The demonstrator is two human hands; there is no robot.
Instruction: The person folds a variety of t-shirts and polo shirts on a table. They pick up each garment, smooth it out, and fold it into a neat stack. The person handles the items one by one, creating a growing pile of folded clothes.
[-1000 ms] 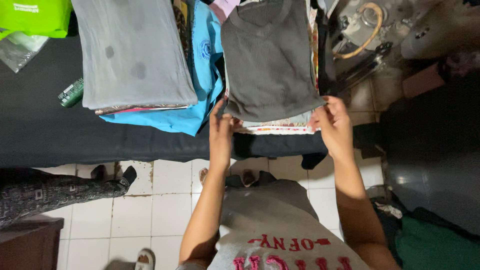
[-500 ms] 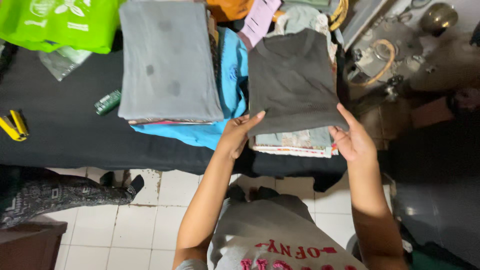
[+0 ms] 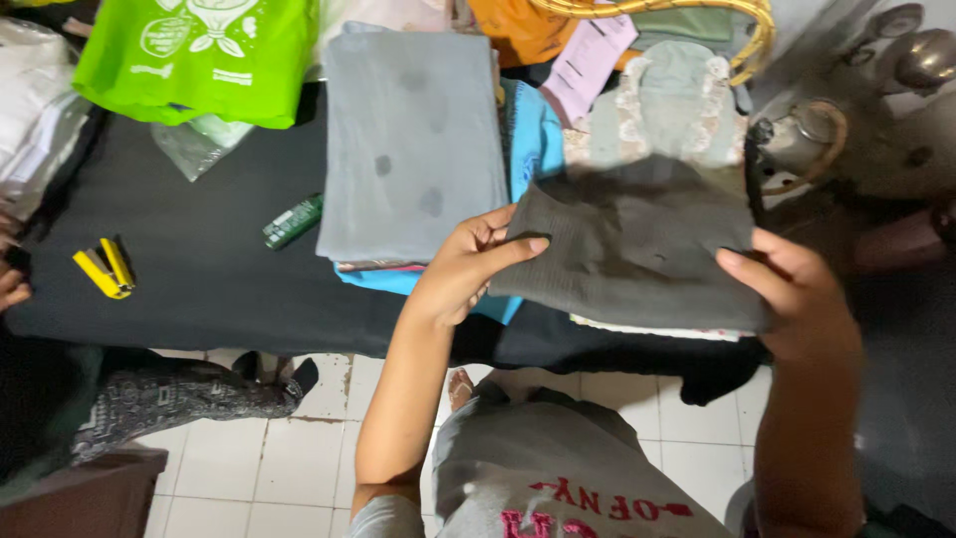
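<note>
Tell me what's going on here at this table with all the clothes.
A person standing at a dark table holds a folded dark grey garment by its two near corners, the left hand on one side and the right hand on the other. It sits above a small stack with a pale lace-trimmed piece showing behind it. Beside it lies a folded light grey garment on blue cloth. A green bag, a small green tube and a yellow clip lie further left.

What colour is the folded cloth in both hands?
Dark grey cloth, seen from the head view.
</note>
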